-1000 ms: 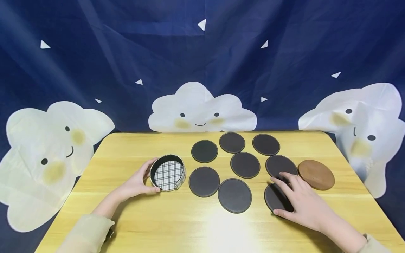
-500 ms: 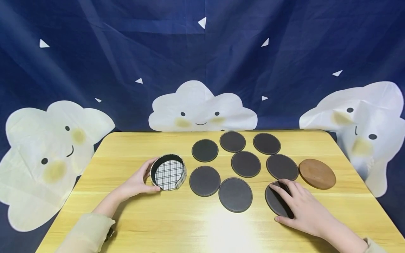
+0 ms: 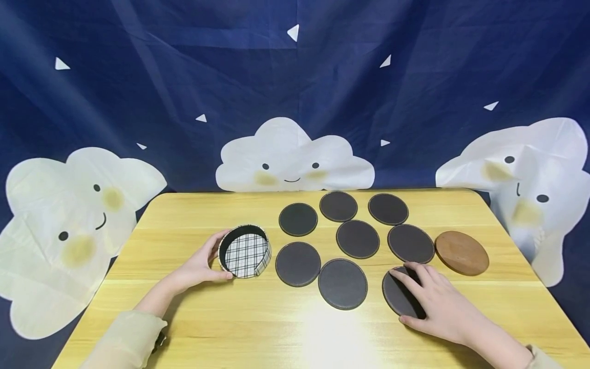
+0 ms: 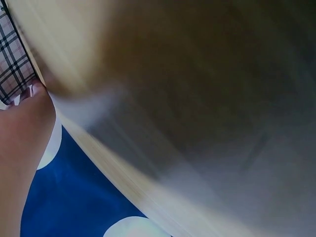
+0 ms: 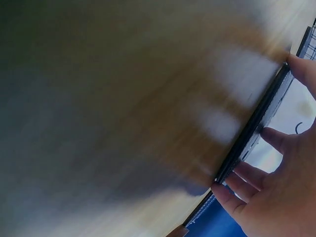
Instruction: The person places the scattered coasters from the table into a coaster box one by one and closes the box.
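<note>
- Since 1 s ago: right hand has pulled back toward the person, off the upper coaster, and sits only on the near-right dark round coaster, which has slid a bit left. Left hand unchanged.
- Right fingers: spread, lightly bent over the coaster top, thumb at its near edge; the right wrist view shows fingertips at the rim, edge just lifting, I'd judge.
- Left hand: thumb & fingers curl round the side wall of the plaid-lined round box, steadying it on the wooden table.
- To do it well: get a fingertip under the rim, thumb opposite, lift flat; don't drag into the next coaster.
- Keep the box still, mouth up.
- Others: six more dark coasters lie flat, apart; brown wooden lid at far right.
</note>
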`<control>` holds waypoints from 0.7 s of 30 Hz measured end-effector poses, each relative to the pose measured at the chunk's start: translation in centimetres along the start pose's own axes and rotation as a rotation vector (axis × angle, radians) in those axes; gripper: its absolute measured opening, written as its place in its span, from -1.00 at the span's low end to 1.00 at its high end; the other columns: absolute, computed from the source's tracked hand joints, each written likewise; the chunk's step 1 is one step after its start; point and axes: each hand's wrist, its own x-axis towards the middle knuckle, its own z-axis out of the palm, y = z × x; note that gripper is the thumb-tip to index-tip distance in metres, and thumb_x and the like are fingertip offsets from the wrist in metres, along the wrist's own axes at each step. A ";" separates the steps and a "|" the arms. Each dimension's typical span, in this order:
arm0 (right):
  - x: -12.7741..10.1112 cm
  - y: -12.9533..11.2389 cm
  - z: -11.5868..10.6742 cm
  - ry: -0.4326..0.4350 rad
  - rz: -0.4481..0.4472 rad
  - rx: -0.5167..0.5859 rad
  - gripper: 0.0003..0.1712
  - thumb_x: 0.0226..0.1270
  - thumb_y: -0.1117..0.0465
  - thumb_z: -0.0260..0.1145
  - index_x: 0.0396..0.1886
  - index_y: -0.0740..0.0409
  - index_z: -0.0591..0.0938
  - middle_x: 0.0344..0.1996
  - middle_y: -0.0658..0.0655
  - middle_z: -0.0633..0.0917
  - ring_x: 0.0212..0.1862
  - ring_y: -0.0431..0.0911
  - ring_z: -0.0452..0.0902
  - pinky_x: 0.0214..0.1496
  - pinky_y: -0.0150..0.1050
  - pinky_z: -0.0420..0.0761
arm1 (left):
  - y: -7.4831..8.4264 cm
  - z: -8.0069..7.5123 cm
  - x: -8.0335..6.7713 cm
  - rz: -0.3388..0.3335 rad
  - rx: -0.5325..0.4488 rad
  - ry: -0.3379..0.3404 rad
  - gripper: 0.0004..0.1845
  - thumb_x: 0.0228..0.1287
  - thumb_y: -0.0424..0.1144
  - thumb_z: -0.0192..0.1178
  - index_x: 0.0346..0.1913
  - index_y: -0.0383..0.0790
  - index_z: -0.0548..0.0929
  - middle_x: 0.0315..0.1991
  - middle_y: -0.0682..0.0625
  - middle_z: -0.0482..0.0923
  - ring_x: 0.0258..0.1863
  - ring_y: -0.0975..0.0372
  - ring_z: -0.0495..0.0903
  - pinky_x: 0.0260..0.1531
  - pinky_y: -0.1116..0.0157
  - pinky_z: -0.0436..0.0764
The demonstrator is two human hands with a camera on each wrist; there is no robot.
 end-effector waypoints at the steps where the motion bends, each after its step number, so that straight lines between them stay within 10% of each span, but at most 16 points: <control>1: 0.1 0.0 0.0 0.000 0.001 0.003 0.09 -0.12 -0.20 0.68 0.48 -0.06 0.52 0.29 0.25 0.52 0.24 0.21 0.51 0.17 0.19 0.58 | 0.0 0.0 0.0 0.001 -0.001 -0.001 0.22 0.07 -0.38 0.61 0.68 -0.31 0.00 0.64 -0.42 0.08 0.59 -0.38 0.16 0.30 0.72 0.21; 21: 2.2 -0.4 -0.5 -0.047 -0.002 -0.033 0.08 -0.40 -0.16 0.68 0.34 -0.09 0.61 0.06 0.17 0.57 0.09 0.10 0.49 -0.09 0.13 0.62 | -0.2 -0.1 0.2 0.016 -0.007 -0.014 0.27 0.04 -0.38 0.62 0.70 -0.30 -0.04 0.67 -0.43 0.01 0.60 -0.40 0.10 0.31 0.74 0.17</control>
